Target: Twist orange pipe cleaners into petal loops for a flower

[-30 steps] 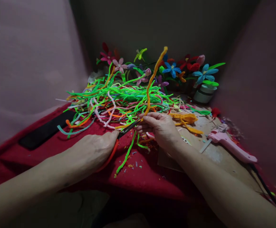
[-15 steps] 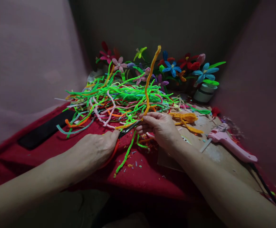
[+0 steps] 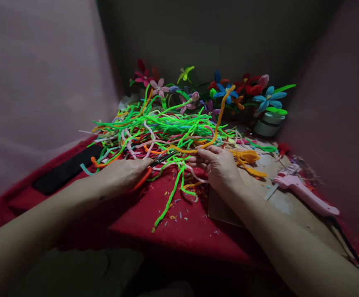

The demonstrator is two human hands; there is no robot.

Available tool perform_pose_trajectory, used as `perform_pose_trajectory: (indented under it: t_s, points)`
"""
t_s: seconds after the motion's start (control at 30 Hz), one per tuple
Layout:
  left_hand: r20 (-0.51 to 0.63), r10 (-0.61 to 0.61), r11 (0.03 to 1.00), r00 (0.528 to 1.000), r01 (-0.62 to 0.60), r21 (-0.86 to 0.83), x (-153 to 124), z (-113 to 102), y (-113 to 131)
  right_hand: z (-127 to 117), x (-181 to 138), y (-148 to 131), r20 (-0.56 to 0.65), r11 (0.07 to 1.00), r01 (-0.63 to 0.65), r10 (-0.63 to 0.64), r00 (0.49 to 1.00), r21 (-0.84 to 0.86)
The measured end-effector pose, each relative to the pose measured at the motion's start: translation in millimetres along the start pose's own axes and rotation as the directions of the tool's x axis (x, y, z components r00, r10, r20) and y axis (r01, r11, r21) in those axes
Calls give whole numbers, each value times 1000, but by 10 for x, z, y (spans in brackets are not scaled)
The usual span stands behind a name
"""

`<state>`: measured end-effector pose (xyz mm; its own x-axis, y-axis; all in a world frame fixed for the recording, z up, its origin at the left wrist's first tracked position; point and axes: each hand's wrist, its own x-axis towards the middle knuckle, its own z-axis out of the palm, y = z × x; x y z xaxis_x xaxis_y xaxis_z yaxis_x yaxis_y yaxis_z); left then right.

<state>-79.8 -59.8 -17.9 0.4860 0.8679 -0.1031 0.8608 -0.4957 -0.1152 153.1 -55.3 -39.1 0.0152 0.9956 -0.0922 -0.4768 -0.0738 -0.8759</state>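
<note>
One left hand (image 3: 132, 173) wrapped around red-handled scissors (image 3: 141, 180), apart from right hand (image 3: 221, 167), pinching orange fuzzy stem (image 3: 219, 123) over table (image 3: 198, 239). Probably light, soft, bendy, low slip; best pinched near the bend. Thin, evenly orange, curving up beyond mixed stem pile (image 3: 167, 123), tip before blue flower (image 3: 221, 94).
</note>
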Motion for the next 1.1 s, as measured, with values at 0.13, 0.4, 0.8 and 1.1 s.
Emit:
perform_pose_trajectory:
  t_s: [0.13,0.4,0.8,1.1]
  points:
    - [-67,14,998,998,-17,-54,242,131,-179,-12,34,25,-37,994,106,-105,994,39]
    - [-184,77,996,980,-82,-22,395,39,-216,-11,49,50,56,995,77,-81,995,64]
    - [-200,-196,10,960,-202,-979,487,-184,664,104,-76,90,198,993,-13,-10,980,115]
    - [-522,-301,516,798,-324,-793,468,-42,673,90,-55,151,102,1000,-2,5,995,-28]
